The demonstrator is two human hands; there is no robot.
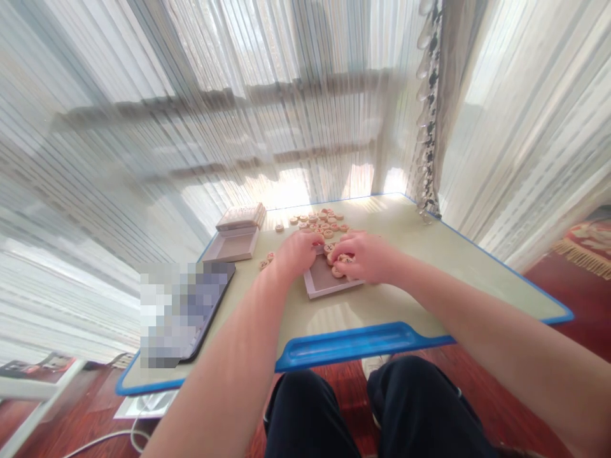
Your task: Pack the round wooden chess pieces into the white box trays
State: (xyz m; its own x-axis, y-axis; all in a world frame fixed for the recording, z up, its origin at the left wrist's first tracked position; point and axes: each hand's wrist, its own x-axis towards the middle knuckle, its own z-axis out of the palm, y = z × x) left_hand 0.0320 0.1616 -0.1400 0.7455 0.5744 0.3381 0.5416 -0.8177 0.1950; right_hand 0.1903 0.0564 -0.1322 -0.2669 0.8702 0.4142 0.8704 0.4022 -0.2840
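Observation:
Round wooden Chinese chess pieces (329, 249) with dark and red characters lie in and around a shallow white-edged box tray (334, 291). My left hand (301, 249) is at the tray's left far corner, its fingers closed in a pinch at a piece there. Over the right side of the tray, my right hand (366, 256) has its fingers curled round a few pieces, some showing beneath the fingertips. A loose cluster of pieces (324, 224) spreads on the table just beyond both hands. The fingers partly hide what each hand grips.
The small table (458, 273) has a blue rim with a pen groove (348, 340) in front. At left are a second shallow box (233, 245), a pale box (240, 216), a few pieces (266, 261) and a tablet (205, 312). Sheer curtains (286, 114) hang behind.

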